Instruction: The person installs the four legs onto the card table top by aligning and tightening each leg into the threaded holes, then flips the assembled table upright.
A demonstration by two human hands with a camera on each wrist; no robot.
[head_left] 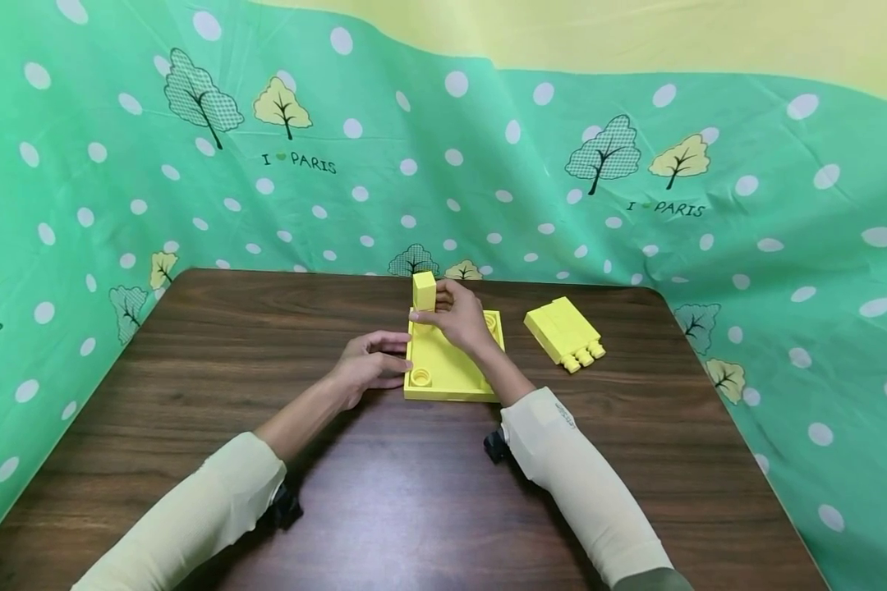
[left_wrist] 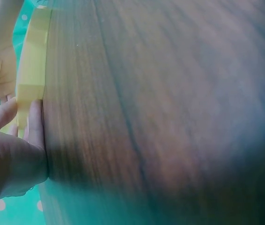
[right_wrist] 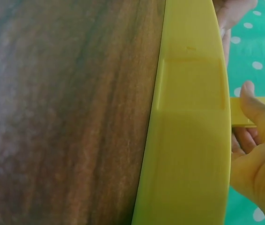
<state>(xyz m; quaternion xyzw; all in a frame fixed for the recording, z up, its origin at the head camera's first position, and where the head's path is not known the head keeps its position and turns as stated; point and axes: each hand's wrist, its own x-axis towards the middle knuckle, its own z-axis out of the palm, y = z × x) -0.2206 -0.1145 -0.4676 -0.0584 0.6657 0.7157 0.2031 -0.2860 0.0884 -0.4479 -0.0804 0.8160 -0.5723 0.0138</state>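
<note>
A yellow plastic rectangular board (head_left: 447, 353) with a raised rim lies on the table, with round sockets visible at some corners. At its far left corner a yellow square block leg (head_left: 425, 292) stands upright. My right hand (head_left: 458, 316) pinches this leg low down, the thumb on the near side; whether its foot is seated is hidden by the hand. The right wrist view shows the thumb of that hand (right_wrist: 261, 140) against the leg (right_wrist: 240, 112). My left hand (head_left: 369, 365) touches the board's left edge with mostly straight fingers, also seen at the board's side (left_wrist: 31, 70) in the left wrist view.
To the right of the board, several more yellow pieces (head_left: 562, 328) lie side by side, round pegs pointing toward me. The dark wood table (head_left: 414, 492) ends at a green dotted curtain (head_left: 414, 148) hanging behind and along both sides.
</note>
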